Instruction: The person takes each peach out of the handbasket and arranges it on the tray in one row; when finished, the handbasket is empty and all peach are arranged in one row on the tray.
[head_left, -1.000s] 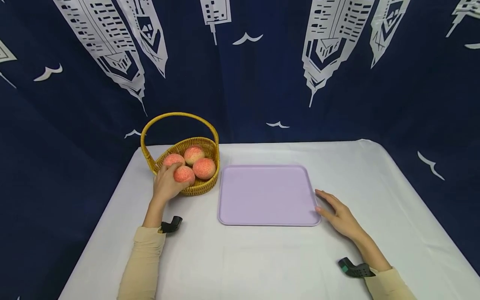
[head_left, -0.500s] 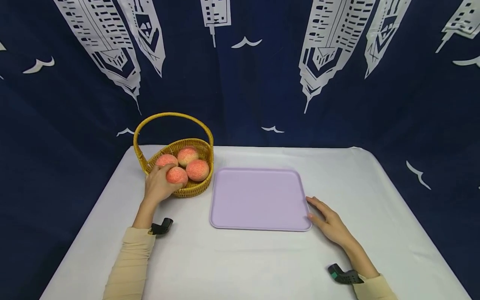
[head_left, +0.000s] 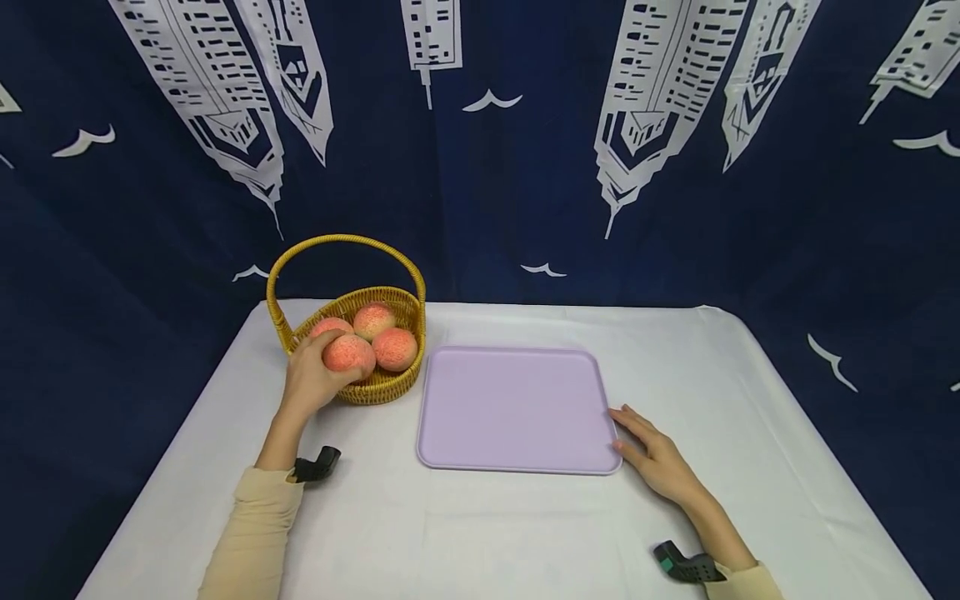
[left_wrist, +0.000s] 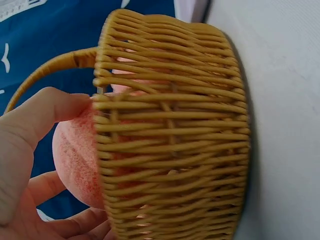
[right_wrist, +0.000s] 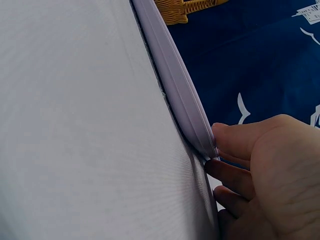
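Note:
A yellow wicker basket [head_left: 375, 393] with a tall hooped handle stands on the table's left side. My left hand [head_left: 309, 379] reaches over its near-left rim and grips a pink peach [head_left: 348, 354], thumb on one side and fingers on the other. In the left wrist view that peach [left_wrist: 75, 150] shows a crease and sits partly behind the woven wall. Three more peaches lie in the basket, one of them [head_left: 395, 348] on the right. My right hand [head_left: 660, 462] rests its thumb and fingertips against the right edge of a lilac tray [head_left: 517, 408], fingers relaxed.
The tray lies flat right of the basket on a white tablecloth [head_left: 480, 533]. A navy curtain [head_left: 480, 208] printed with white buildings and birds hangs behind the table. A black wrist-worn camera [head_left: 318, 465] juts from the left wrist, another [head_left: 686, 565] from the right.
My left hand has raised the gripped peach slightly from among the others. The head view has shifted, moving the whole scene a little left and down. My right hand stays at the tray's edge.

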